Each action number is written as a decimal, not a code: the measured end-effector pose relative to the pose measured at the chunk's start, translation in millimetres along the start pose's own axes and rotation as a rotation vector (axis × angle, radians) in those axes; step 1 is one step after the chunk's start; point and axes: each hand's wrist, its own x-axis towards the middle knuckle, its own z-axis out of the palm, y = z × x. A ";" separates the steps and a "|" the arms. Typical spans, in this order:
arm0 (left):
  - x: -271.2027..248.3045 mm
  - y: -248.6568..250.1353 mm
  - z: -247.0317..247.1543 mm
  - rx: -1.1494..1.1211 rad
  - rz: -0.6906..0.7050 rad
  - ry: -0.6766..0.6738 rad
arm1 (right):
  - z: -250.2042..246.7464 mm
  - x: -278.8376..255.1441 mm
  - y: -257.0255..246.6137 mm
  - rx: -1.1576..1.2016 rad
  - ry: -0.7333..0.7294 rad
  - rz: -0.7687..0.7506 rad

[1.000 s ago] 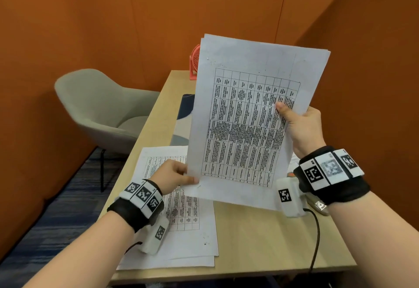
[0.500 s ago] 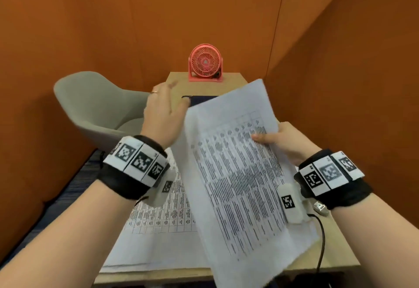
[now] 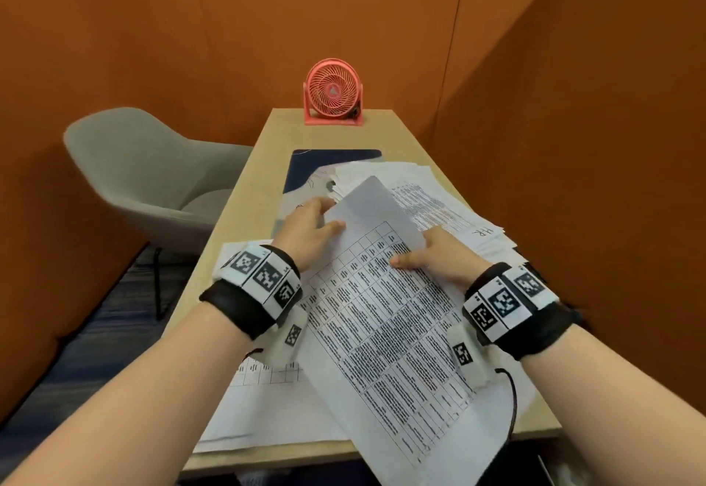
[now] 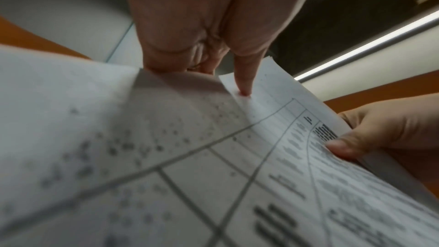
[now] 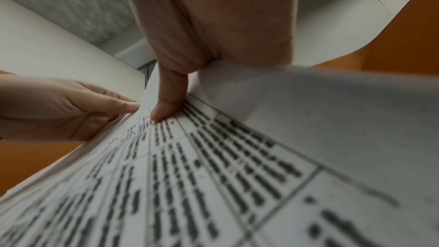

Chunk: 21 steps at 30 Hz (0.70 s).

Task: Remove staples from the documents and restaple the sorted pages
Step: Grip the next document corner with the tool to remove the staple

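— What do my hands have right now?

— My right hand (image 3: pixel 445 256) pinches the printed sheaf (image 3: pixel 389 317) at its far right edge, thumb (image 5: pixel 167 108) flat on the table print, fingers hidden beneath. My left hand (image 3: pixel 309 233) holds the far left corner of the same sheaf, thumb on top and fingers curled behind — the left wrist view shows one fingertip (image 4: pixel 243 86) pressing the top margin.

— And where does the sheaf sit?

— It tilts across the near half of the desk (image 3: pixel 252 164), its near corner hanging past the desk edge at about six o'clock. Whether a staple is in it, I cannot tell.

— What lies around it?

— A second printed stack (image 3: pixel 267 401) lies flat under my left wrist at around eight o'clock. A loose pile of pages (image 3: pixel 431 199) spreads at one o'clock, beyond my right hand. A dark mat (image 3: pixel 317 164) shows at twelve, and past it a pink fan (image 3: pixel 333 91) stands against the orange wall. A grey chair (image 3: pixel 153 176) sits at ten o'clock, beside the desk.
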 end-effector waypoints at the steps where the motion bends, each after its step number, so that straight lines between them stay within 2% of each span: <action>1: -0.5 -1.3 3.1 0.045 -0.005 -0.026 | 1.1 2.3 4.3 -0.004 0.011 0.002; 4: 1.1 -8.0 10.0 0.049 0.016 -0.078 | 3.4 6.8 15.4 -0.016 0.026 0.038; 8: 7.8 -19.8 17.5 0.073 0.052 -0.058 | -10.2 11.7 27.4 -0.150 0.060 0.008; 10: 10.3 -22.3 19.7 0.084 0.061 -0.025 | -27.2 14.2 34.0 -0.304 0.126 0.068; 12: 11.1 -22.4 21.5 0.097 0.074 -0.013 | -47.1 12.3 43.0 -0.599 0.141 0.192; 15: 12.5 -20.1 24.9 0.076 0.102 -0.002 | -67.9 9.8 67.2 -0.948 -0.002 0.374; 17: 12.6 -16.7 27.6 0.044 0.109 -0.005 | -71.8 12.9 85.9 -1.058 -0.064 0.411; 21: 12.4 -14.5 32.1 -0.021 0.123 -0.007 | -72.7 17.0 105.1 -1.076 0.028 0.402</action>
